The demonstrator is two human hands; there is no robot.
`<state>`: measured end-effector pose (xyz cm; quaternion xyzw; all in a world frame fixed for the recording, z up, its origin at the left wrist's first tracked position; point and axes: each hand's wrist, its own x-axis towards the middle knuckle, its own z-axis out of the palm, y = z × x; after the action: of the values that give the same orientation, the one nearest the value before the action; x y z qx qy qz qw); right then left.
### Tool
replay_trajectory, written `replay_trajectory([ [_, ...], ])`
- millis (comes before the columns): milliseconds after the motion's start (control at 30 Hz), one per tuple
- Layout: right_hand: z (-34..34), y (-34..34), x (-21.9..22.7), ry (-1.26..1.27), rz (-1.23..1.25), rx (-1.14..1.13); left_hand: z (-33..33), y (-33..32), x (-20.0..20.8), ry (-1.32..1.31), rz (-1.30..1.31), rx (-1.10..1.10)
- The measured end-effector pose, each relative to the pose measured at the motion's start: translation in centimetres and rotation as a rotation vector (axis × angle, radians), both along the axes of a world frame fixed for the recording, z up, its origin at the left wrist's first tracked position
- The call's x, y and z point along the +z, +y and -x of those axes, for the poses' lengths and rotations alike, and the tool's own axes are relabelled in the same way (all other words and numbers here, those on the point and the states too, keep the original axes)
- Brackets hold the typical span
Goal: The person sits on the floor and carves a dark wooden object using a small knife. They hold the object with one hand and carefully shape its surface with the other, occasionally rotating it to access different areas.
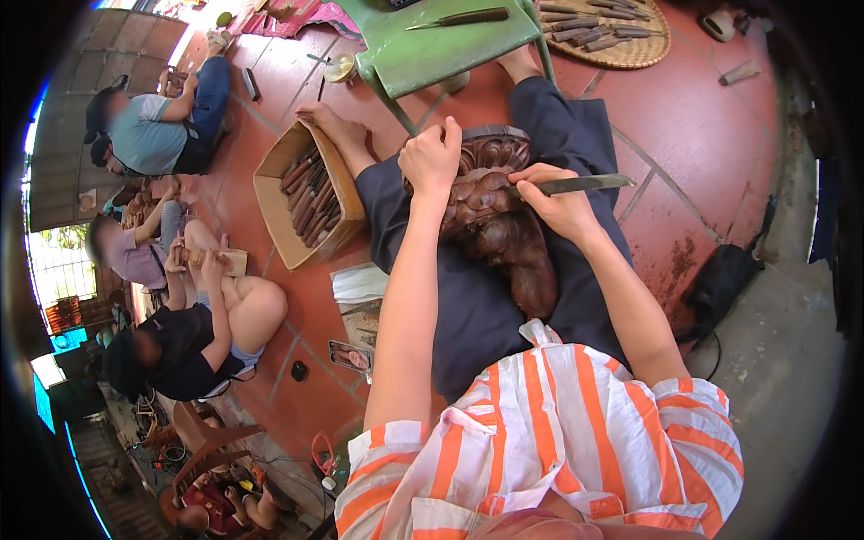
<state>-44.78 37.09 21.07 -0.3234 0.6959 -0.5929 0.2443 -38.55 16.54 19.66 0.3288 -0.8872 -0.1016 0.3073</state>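
Observation:
A dark brown wood carving (517,243) with scalloped, rounded relief lies across my lap, between my dark-trousered legs. My left hand (432,160) is closed at the carving's far left edge; its curled fingertips are hidden. In my right hand (556,200) is a carving knife (589,183), pinched between thumb and fingers close to the carved surface. Its long, flat grey part sticks out to the right, past my knee. The other end is mostly covered by my fingers.
An open cardboard box (270,193) of wooden-handled tools stands left of my leg. Ahead is a green plastic stool (441,54) bearing a pointed tool (470,16). A woven tray (661,45) holds more tools. Several people sit at the left. A phone (349,355) lies on the tiled floor.

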Motion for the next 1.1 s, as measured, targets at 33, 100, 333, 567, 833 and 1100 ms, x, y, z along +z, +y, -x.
replay_trajectory([
  [33, -0.1, 0.1, 0.1, -0.030, -0.014, 0.004, 0.0, 0.0, 0.0, 0.001, 0.000, 0.002],
  [100, -0.3, 0.3, 0.1, -0.034, -0.038, 0.012, 0.0, -0.1, 0.0, 0.001, 0.001, 0.005],
  [333, -0.5, -0.2, -0.3, 0.158, -0.010, -0.013, 0.0, 0.0, 0.0, 0.009, 0.013, -0.004],
  [567, -1.3, 0.0, -0.4, 0.114, 0.013, -0.042, -0.1, -0.1, 0.0, 0.020, -0.003, -0.004],
  [833, -1.2, 2.1, -1.5, 0.038, 0.182, -0.021, -0.3, -0.2, 0.0, -0.003, -0.009, -0.004],
  [1100, -1.5, 2.8, -3.3, -0.019, 0.215, -0.028, -0.3, 0.0, 0.3, -0.013, -0.108, -0.016],
])
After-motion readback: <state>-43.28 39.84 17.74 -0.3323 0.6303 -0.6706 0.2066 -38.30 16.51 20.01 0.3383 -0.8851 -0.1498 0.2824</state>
